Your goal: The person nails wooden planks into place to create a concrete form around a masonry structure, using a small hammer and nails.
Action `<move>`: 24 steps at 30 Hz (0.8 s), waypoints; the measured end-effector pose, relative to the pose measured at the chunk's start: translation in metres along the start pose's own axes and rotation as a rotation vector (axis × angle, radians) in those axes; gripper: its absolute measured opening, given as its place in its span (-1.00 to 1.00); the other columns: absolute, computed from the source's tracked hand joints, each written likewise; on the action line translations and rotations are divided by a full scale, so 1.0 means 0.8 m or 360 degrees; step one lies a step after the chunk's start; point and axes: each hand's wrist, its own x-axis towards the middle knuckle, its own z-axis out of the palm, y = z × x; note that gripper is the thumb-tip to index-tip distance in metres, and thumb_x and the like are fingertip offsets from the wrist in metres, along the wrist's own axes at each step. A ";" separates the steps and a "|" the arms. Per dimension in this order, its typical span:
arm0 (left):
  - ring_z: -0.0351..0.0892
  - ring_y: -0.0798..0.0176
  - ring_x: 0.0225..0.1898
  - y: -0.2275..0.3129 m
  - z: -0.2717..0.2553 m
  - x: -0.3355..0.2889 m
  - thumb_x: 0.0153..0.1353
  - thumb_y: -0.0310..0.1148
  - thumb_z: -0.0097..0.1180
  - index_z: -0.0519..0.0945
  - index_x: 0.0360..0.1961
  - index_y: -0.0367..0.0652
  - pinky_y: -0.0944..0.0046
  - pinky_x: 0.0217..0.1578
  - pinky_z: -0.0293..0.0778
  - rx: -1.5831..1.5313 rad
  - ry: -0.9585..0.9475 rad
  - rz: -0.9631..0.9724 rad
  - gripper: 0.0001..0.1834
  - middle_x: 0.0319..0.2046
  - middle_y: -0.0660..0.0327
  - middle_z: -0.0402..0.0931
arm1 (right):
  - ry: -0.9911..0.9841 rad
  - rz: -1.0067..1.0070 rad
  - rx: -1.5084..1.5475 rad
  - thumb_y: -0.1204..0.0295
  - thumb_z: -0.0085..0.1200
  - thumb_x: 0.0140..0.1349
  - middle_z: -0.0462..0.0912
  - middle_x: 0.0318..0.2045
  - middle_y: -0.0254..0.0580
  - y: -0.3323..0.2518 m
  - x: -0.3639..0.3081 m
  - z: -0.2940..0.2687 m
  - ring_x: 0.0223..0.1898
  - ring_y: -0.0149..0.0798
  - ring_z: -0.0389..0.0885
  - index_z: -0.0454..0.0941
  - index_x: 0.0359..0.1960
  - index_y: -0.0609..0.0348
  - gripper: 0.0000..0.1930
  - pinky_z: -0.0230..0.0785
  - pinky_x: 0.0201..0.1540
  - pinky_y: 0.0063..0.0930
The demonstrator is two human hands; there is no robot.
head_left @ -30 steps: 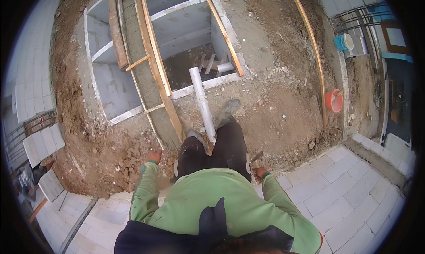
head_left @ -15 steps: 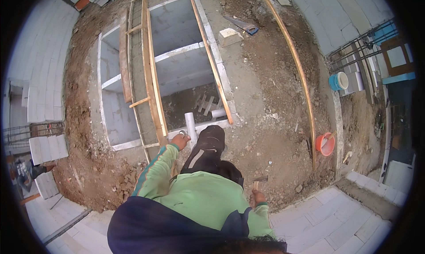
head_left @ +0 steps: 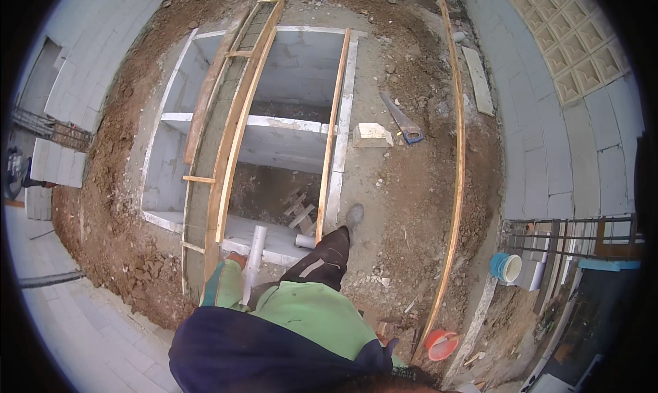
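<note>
My left hand [head_left: 236,259] is low at the near corner of the block-walled pit, beside an upright white pipe [head_left: 256,249] and the near end of a wooden board. Its fingers look curled, but what is in them is too small to make out. By my right side, partly hidden by my sleeve, my right hand [head_left: 391,346] is closed on the handle of a hammer [head_left: 388,320]. A second white pipe [head_left: 305,241] lies at the pit's near edge.
Long wooden boards [head_left: 235,139] lie over the pit [head_left: 340,139]. A handsaw [head_left: 402,122] and a pale block [head_left: 371,135] lie to its right. Beyond are a long timber strip [head_left: 459,139], a red bucket [head_left: 441,345] and a blue-and-white bucket [head_left: 505,267].
My view has turned and shifted, so the pit sits lower. My left hand is now tucked closer beside the pipe, and one foot shows farther forward along the pit's right side.
</note>
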 end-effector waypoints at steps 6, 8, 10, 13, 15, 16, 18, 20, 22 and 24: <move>0.62 -0.08 -0.16 0.170 -0.156 0.075 0.09 -0.25 0.11 0.66 -0.21 -0.13 0.00 -0.12 0.51 -0.0042 0.0232 0.0099 -0.72 -0.22 -0.09 0.62 | -0.0113 -0.0127 -0.0240 0.20 -0.02 0.30 0.43 -0.60 -0.20 -0.222 0.046 -0.069 -0.67 -0.21 0.40 0.42 -0.26 0.09 -0.78 0.29 -0.66 -0.27; 0.62 -0.11 -0.18 0.221 -0.224 0.106 0.09 -0.20 0.10 0.68 -0.21 -0.09 0.01 -0.06 0.50 -0.0344 0.0341 0.0062 -0.69 -0.21 -0.12 0.61 | -0.0191 -0.0137 -0.0120 0.19 -0.01 0.29 0.43 -0.61 -0.20 -0.303 0.061 -0.077 -0.67 -0.20 0.40 0.43 -0.28 0.08 -0.77 0.28 -0.65 -0.27; 0.60 -0.13 -0.16 0.324 -0.332 0.142 0.16 -0.11 0.04 0.67 -0.23 -0.14 -0.02 -0.07 0.46 -0.0749 0.0478 0.0139 -0.64 -0.25 -0.13 0.60 | -0.0152 -0.0086 0.0149 0.18 -0.01 0.29 0.43 -0.61 -0.21 -0.369 0.082 -0.110 -0.67 -0.20 0.39 0.44 -0.29 0.07 -0.77 0.28 -0.65 -0.26; 0.57 -0.17 -0.15 0.426 -0.494 0.146 0.27 0.01 -0.07 0.67 -0.30 -0.18 -0.05 -0.09 0.41 -0.1161 0.0710 0.0131 -0.53 -0.32 -0.16 0.59 | -0.0157 -0.0075 0.0263 0.18 0.02 0.27 0.51 -0.55 -0.18 -0.455 0.130 -0.154 -0.59 -0.18 0.47 0.48 -0.22 0.09 -0.75 0.34 -0.56 -0.26; 0.55 -0.22 -0.20 0.446 -0.534 0.165 0.28 0.06 -0.08 0.69 -0.37 -0.17 -0.05 -0.13 0.42 -0.1360 0.0731 0.0065 -0.49 -0.36 -0.17 0.58 | -0.0225 -0.0097 0.0067 0.17 0.06 0.25 0.64 -0.42 -0.10 -0.511 0.153 -0.167 -0.46 -0.14 0.60 0.56 -0.08 0.14 -0.65 0.43 -0.39 -0.27; 0.56 -0.22 -0.23 0.457 -0.550 0.168 0.27 0.06 -0.08 0.69 -0.38 -0.17 -0.05 -0.16 0.43 -0.1405 0.0801 0.0058 -0.49 -0.39 -0.16 0.58 | -0.0232 -0.0087 0.0036 0.17 0.06 0.25 0.64 -0.42 -0.10 -0.535 0.163 -0.173 -0.46 -0.14 0.60 0.56 -0.08 0.14 -0.65 0.43 -0.39 -0.27; 0.57 -0.21 -0.27 0.464 -0.551 0.183 0.27 0.06 -0.06 0.69 -0.39 -0.16 -0.03 -0.19 0.44 -0.1377 0.0744 -0.0099 -0.50 -0.41 -0.14 0.58 | -0.0307 -0.0181 -0.0227 0.18 0.05 0.27 0.61 -0.46 -0.12 -0.581 0.199 -0.182 -0.51 -0.15 0.56 0.56 -0.14 0.14 -0.69 0.41 -0.44 -0.26; 0.59 -0.15 -0.24 0.453 -0.526 0.195 0.24 0.06 -0.04 0.70 -0.38 -0.11 0.00 -0.16 0.44 -0.1365 0.0543 -0.0336 -0.53 -0.40 -0.11 0.60 | -0.0431 -0.0530 -0.0861 0.18 0.03 0.28 0.58 -0.50 -0.15 -0.613 0.268 -0.197 -0.55 -0.17 0.52 0.55 -0.21 0.13 -0.72 0.39 -0.49 -0.26; 0.60 -0.09 -0.17 0.447 -0.470 0.229 0.22 0.05 -0.03 0.71 -0.40 -0.05 0.02 -0.09 0.44 -0.1324 0.0423 -0.0492 -0.56 -0.37 -0.09 0.62 | -0.0500 -0.1127 -0.1450 0.19 0.02 0.30 0.55 -0.54 -0.17 -0.638 0.393 -0.245 -0.60 -0.19 0.49 0.54 -0.27 0.13 -0.74 0.37 -0.54 -0.26; 0.61 -0.07 -0.23 0.465 -0.429 0.265 0.20 -0.02 -0.03 0.71 -0.44 -0.08 0.02 -0.14 0.46 -0.1035 0.0427 -0.0363 -0.59 -0.42 -0.06 0.62 | -0.0600 -0.1738 -0.1588 0.20 0.00 0.32 0.51 -0.58 -0.19 -0.699 0.496 -0.308 -0.65 -0.20 0.45 0.54 -0.33 0.13 -0.74 0.35 -0.60 -0.26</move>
